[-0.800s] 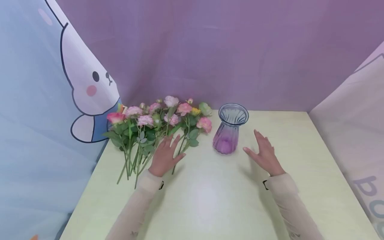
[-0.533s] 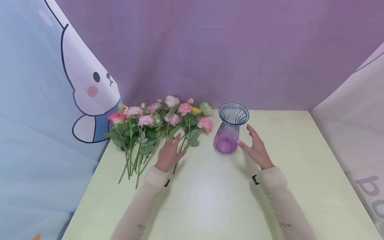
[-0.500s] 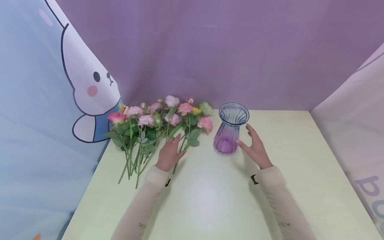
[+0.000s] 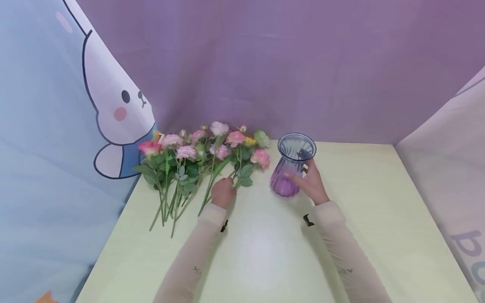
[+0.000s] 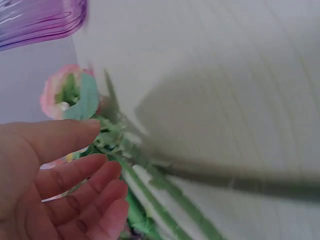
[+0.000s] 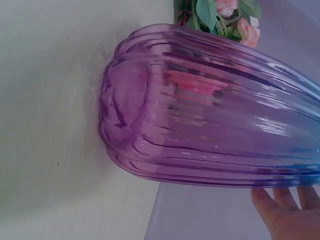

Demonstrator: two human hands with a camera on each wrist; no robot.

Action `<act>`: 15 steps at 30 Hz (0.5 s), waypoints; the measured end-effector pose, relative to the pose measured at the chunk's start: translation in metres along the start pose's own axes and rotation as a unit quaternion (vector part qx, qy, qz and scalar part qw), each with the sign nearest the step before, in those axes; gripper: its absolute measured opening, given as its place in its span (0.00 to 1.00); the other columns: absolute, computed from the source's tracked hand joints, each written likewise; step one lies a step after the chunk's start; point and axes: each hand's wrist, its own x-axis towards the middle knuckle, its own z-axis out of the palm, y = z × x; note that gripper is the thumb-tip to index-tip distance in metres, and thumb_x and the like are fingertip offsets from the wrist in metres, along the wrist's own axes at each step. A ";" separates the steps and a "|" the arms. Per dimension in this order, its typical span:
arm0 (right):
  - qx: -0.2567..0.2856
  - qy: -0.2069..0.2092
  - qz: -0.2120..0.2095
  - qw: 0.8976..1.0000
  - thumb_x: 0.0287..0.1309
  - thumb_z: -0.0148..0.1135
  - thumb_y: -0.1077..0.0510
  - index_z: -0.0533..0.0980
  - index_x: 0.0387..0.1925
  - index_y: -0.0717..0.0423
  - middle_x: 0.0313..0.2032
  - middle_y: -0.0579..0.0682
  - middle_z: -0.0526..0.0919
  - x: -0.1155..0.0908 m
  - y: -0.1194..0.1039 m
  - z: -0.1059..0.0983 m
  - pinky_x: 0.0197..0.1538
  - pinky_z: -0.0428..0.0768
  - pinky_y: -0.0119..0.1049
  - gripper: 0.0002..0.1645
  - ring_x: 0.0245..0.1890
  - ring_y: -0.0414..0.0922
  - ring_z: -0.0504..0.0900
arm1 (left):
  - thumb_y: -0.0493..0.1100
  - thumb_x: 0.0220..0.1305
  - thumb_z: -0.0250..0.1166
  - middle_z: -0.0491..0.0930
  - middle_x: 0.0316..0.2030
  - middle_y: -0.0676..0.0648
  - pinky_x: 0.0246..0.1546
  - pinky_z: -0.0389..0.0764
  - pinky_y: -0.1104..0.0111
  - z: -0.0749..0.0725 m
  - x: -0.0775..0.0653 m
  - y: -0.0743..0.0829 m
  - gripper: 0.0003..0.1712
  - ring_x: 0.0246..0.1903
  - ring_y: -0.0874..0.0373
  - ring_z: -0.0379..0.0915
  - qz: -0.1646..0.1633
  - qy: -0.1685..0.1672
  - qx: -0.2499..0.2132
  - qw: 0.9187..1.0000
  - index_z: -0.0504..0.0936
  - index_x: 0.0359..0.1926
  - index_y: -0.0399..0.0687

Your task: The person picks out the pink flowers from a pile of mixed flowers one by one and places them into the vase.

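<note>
A ribbed glass vase [image 4: 286, 179], purple at the base and blue at its flared rim, stands upright on the table. My right hand [image 4: 311, 182] holds its right side, thumb across the front and fingers behind the neck. In the right wrist view, fingertips [image 6: 262, 199] meet the glass edge. My left hand [image 4: 224, 193] pinches a flower stem [image 5: 165, 187] just below the leaves; its pink bloom [image 4: 260, 158] lies beyond the hand. Thumb and curled fingers close in on that stem in the left wrist view.
Several more flowers with pink, white and yellow heads [image 4: 185, 152] lie in a spread at the left back, stems pointing toward me. A purple cloth [image 4: 288, 71] hangs behind the pale table [image 4: 261, 256], with printed cloths at both sides.
My right hand has moved left onto the vase and taken hold of it. My left hand has gone from spread fingers to curled fingers on a flower stem, shifting slightly right.
</note>
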 end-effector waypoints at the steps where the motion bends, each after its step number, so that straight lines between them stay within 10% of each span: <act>1: -0.001 0.003 0.004 1.000 0.48 0.71 0.61 0.47 0.71 0.58 0.67 0.62 0.59 0.002 0.005 0.001 0.66 0.59 0.57 0.55 0.67 0.59 0.57 | 0.43 0.58 0.67 0.81 0.26 0.42 0.21 0.77 0.60 0.001 0.003 0.001 0.10 0.24 0.50 0.77 -0.004 -0.002 -0.009 1.000 0.81 0.34 0.39; 15: -0.044 0.018 0.020 0.999 0.50 0.71 0.54 0.47 0.71 0.58 0.67 0.64 0.60 0.008 0.025 0.010 0.69 0.56 0.52 0.56 0.67 0.60 0.58 | 0.40 0.58 0.66 0.83 0.26 0.41 0.21 0.77 0.58 0.005 0.020 0.014 0.07 0.24 0.47 0.78 -0.046 -0.011 -0.036 0.998 0.84 0.30 0.40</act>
